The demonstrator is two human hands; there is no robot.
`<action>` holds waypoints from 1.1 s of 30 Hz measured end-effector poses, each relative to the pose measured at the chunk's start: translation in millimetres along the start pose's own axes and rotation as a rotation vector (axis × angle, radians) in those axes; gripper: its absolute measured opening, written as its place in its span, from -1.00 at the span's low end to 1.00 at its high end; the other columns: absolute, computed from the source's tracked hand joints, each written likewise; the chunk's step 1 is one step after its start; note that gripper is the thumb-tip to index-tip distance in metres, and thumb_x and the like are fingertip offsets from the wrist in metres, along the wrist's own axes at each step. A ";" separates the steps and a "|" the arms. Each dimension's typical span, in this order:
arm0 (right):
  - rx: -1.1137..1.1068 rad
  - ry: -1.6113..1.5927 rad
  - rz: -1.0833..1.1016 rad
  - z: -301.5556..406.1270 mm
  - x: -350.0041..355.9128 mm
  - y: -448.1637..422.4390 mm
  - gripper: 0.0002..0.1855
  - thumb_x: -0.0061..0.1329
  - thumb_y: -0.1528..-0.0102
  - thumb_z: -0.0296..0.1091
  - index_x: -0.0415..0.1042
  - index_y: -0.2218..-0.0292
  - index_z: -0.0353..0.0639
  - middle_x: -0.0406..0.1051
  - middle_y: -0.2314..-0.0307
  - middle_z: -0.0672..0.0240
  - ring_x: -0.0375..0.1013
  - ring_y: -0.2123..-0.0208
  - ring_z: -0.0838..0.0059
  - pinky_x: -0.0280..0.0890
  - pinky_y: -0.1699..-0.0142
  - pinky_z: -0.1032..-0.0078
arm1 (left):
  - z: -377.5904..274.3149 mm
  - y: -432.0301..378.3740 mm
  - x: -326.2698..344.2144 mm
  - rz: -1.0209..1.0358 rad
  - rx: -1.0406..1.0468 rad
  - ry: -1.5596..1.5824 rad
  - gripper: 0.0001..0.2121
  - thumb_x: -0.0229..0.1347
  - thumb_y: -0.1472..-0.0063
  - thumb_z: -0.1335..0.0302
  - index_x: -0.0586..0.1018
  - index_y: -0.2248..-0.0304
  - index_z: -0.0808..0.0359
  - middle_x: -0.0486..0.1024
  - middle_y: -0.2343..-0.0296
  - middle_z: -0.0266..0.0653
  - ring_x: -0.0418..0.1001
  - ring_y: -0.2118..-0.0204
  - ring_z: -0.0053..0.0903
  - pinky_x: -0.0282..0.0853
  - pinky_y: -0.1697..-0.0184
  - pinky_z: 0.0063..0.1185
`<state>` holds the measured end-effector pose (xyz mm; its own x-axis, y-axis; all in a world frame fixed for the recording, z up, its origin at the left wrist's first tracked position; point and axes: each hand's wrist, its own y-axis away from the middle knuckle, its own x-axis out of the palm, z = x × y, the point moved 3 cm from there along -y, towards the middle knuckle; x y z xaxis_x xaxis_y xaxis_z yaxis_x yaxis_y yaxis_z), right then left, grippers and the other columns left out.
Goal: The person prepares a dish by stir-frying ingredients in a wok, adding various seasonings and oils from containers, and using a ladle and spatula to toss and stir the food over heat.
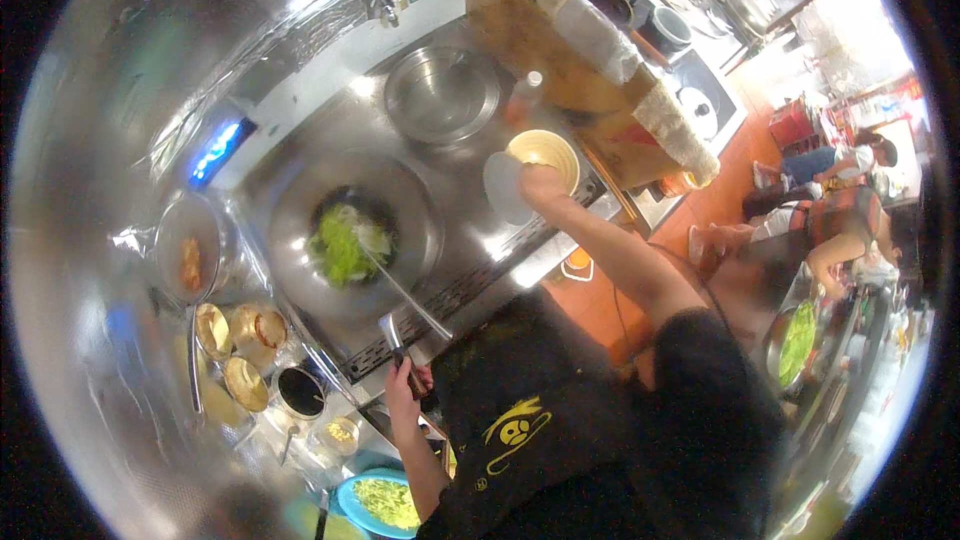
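Note:
My left hand [409, 379] is closed around a dark handle [415, 382] with a shiny metal shank, which points up towards the near rim of a steel wok [289, 270]. Chopped green leaves [345, 244] lie in the wok. A long metal utensil [416, 301] leans in them, its free end over the stove's front edge. Further right, my right hand [541, 184] is at a pale yellow bowl [551, 142] and a translucent grey disc [504, 184] beside it. The fingers are partly hidden, so I cannot tell which of the two they grip.
A steel basin [442, 94] and a bottle [525, 94] stand behind the bowl. Seasoning containers [245, 382] and a blue basin [356, 514] of shredded greens are at the left. A towel-topped partition [600, 37] rises at the right. People [832, 225] sit beyond.

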<state>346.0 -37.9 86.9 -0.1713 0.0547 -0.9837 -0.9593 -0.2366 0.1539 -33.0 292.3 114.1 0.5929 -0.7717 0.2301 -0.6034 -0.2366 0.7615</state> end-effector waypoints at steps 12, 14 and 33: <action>0.370 -0.847 0.266 40.0 181.3 28.3 -0.60 0.07 -0.08 -0.09 0.50 0.25 -0.30 0.52 0.36 0.11 0.53 0.31 0.23 0.43 0.26 0.34 | 16.0 -27.1 -28.1 0.219 -0.133 0.191 -0.78 0.05 -0.21 0.35 0.53 0.42 0.37 0.52 0.52 -0.19 0.48 0.52 -0.41 0.38 0.47 -0.52; 0.004 -0.762 0.282 39.3 200.6 46.3 -0.63 0.00 -0.12 -0.11 0.48 0.26 -0.30 0.53 0.40 0.13 0.54 0.36 0.24 0.42 0.31 0.28 | 18.1 -32.6 -24.9 0.226 -0.181 0.266 -0.80 0.05 -0.19 0.36 0.52 0.42 0.36 0.51 0.53 -0.19 0.46 0.56 -0.40 0.37 0.51 -0.50; -0.320 -0.565 0.191 209.6 -56.1 164.9 -0.62 -0.15 -0.14 -0.37 0.32 0.00 -0.21 0.43 0.32 -0.23 0.39 0.22 -0.27 0.29 0.14 0.03 | 30.0 -37.5 -23.5 0.335 -0.224 0.374 -0.80 0.07 -0.22 0.42 0.39 0.23 0.32 0.45 0.53 -0.23 0.44 0.52 -0.43 0.43 0.46 -0.50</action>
<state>150.4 123.4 186.9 -0.5057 0.4616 -0.7288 -0.8018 -0.5633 0.1996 -40.3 301.6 62.0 0.5615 -0.5112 0.6506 -0.6877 0.1489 0.7105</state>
